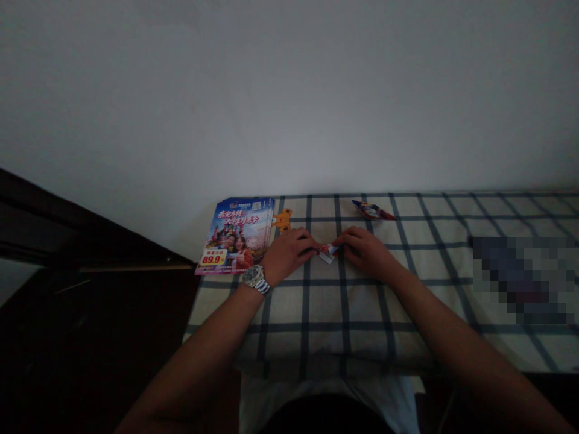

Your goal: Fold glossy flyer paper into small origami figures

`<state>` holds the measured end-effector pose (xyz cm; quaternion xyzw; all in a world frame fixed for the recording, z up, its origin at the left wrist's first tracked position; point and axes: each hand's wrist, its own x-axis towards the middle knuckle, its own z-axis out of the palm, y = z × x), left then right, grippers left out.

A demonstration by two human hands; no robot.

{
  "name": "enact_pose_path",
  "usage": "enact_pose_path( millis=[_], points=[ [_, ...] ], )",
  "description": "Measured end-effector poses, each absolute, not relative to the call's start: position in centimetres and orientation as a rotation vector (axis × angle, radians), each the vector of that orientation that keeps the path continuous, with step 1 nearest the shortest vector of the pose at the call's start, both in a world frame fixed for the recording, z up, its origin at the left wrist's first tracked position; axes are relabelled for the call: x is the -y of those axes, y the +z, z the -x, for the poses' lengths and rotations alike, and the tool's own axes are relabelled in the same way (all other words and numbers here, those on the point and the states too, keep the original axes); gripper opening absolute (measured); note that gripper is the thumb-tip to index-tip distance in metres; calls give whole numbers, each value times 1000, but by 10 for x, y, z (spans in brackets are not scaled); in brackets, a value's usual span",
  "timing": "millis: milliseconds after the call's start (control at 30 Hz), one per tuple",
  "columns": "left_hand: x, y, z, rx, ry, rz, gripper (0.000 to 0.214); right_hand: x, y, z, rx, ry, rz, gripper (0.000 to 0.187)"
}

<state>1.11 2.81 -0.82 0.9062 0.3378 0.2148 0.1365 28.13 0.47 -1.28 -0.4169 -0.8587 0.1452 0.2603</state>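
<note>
Both of my hands rest on a checked cloth and pinch a small folded piece of printed paper between them. My left hand, with a metal watch on its wrist, grips the paper's left side with curled fingers. From the right, my right hand presses on the paper with its fingertips closed. The paper lies flat on the cloth and is partly hidden by my fingers.
A stack of colourful flyers lies at the cloth's left edge. A small orange shape sits beside it. Another folded printed paper lies near the white wall. A blurred patch is on the right. Dark floor lies to the left.
</note>
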Motion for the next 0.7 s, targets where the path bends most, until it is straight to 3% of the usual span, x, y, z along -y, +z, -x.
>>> enact_pose_path(
  millis=[267, 700],
  points=[
    [-29, -8, -12, -963, 611, -2616, 16, 1, -4, -270, 2269, 368, 1227, 12],
    [-25, -6, -17, -1005, 649, -2596, 21, -1, -10, -268, 2280, 337, 1228, 14]
  ],
)
